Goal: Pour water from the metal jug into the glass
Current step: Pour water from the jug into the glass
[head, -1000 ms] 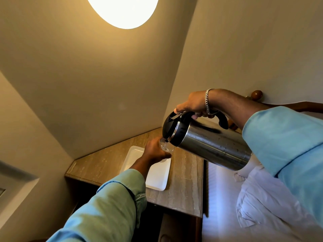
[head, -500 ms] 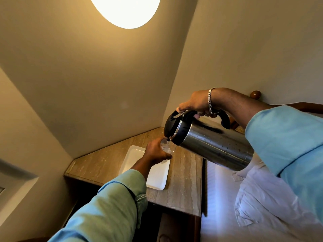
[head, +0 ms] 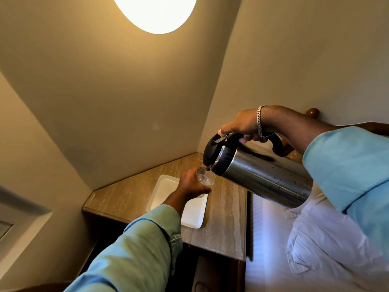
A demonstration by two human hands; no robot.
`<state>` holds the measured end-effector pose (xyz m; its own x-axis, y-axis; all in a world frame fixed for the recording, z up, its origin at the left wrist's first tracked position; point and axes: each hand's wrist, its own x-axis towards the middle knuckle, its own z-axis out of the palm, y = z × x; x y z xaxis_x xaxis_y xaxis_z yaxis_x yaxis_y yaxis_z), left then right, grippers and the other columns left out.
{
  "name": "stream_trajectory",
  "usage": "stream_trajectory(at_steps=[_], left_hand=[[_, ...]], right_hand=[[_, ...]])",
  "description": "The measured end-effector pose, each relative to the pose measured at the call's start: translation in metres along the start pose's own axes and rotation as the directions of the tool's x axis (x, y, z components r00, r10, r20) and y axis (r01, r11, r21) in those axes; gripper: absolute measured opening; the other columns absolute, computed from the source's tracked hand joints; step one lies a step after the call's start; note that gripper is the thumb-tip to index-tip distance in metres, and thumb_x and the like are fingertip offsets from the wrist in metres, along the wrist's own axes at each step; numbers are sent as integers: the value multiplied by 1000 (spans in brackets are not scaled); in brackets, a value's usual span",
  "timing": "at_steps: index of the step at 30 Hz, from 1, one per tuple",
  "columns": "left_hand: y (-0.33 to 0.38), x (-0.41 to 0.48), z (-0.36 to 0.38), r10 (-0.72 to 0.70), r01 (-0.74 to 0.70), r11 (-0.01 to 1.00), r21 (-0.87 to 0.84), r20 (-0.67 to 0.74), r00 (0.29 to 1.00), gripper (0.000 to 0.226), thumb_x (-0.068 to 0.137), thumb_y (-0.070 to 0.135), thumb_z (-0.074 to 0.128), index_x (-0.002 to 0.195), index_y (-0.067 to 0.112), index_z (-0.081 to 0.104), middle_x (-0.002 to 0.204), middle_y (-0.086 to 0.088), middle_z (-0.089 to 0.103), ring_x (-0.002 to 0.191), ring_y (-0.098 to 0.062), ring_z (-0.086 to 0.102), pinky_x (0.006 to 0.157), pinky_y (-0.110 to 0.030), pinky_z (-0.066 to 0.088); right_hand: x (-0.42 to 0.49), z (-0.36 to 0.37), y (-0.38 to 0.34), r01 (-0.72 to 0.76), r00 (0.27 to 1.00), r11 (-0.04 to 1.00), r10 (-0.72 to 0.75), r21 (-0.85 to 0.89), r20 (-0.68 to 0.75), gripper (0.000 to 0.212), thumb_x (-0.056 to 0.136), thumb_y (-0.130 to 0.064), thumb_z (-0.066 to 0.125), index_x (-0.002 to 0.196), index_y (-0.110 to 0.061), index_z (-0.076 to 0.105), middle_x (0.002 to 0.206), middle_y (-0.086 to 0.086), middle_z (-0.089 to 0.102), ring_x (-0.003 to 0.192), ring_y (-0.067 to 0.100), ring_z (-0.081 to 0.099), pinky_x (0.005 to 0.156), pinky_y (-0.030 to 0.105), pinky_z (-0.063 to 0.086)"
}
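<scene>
The metal jug [head: 265, 175] has a steel body, a black lid and a black handle. It is tipped steeply to the left, its spout right over the rim of the clear glass [head: 207, 178]. My right hand [head: 242, 125] grips the jug's handle from above, a silver bracelet on its wrist. My left hand [head: 192, 184] wraps the glass from the left and holds it above the white tray [head: 194, 213]. Water glints inside the glass; most of the glass is hidden by my fingers.
The tray lies on a marble-topped corner table [head: 227, 224] set against beige walls. A bed with white linen [head: 315, 249] lies to the right, with a wooden bedpost knob [head: 312, 112] behind my right arm. A bright round lamp [head: 155, 11] glows overhead.
The jug and both hands have barely moved; the spout has stayed at the glass rim through all three frames, with only a slight shift of the view.
</scene>
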<state>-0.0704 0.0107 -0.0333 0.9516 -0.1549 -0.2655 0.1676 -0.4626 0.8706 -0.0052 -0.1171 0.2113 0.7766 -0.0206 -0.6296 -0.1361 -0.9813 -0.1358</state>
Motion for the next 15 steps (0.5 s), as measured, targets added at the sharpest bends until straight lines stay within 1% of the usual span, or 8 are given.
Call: stream_trajectory(at_steps=[5, 8, 15], left_hand=[[-4, 3, 3, -4, 4, 1000, 16, 4, 1000, 80, 59, 20, 89, 130, 14, 54, 127, -8, 62, 117, -26, 59, 93, -38, 54], [-6, 4, 6, -13, 13, 1000, 9, 8, 1000, 79, 59, 20, 89, 130, 14, 54, 127, -7, 62, 117, -25, 59, 91, -34, 52], [-6, 8, 9, -24, 24, 1000, -12, 17, 1000, 79, 60, 17, 88, 131, 14, 53, 129, -7, 62, 118, -25, 59, 87, -29, 49]], right_hand=[[2, 2, 3, -10, 1000, 1000, 10, 9, 1, 55, 89, -56, 55, 58, -9, 57, 39, -2, 46, 37, 15, 36, 45, 24, 35], [3, 2, 5, -19, 1000, 1000, 18, 6, 15, 54, 88, -57, 55, 61, -9, 59, 40, -2, 47, 37, 14, 36, 46, 23, 34], [4, 3, 8, -21, 1000, 1000, 21, 15, 22, 57, 88, -57, 54, 55, -11, 56, 42, -2, 45, 38, 14, 35, 46, 23, 34]])
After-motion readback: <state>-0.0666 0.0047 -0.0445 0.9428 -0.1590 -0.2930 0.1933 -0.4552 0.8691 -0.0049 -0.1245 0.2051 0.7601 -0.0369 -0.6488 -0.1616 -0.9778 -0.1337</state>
